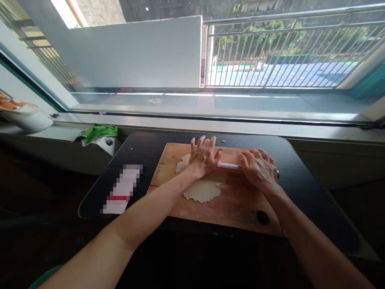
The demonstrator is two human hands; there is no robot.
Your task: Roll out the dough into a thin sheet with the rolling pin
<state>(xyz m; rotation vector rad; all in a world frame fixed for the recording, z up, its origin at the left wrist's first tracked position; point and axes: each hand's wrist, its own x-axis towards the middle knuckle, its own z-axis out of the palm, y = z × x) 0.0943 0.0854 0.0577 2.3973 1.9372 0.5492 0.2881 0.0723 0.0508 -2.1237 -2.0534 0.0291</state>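
A sheet of pale rolled-out dough (203,190) with ragged edges lies on a wooden cutting board (240,212). Across it runs a thin rolling pin (230,166), showing a whitish printed strip and a red line between my hands. My left hand (203,156) presses its palm down over the pin's left part, fingers spread and raised; the pin's left end is hidden. Over the right part, my right hand (260,168) lies with bent fingers across the pin, whose tip shows just past the little finger. Part of the dough's far edge shows left of my left wrist.
The board rests on a black folding-type table (303,188). A blurred-out pinkish object (123,188) lies left of the board. On the window ledge are a green cloth (99,133) and a white container (33,118). A large window (144,60) stands behind the table.
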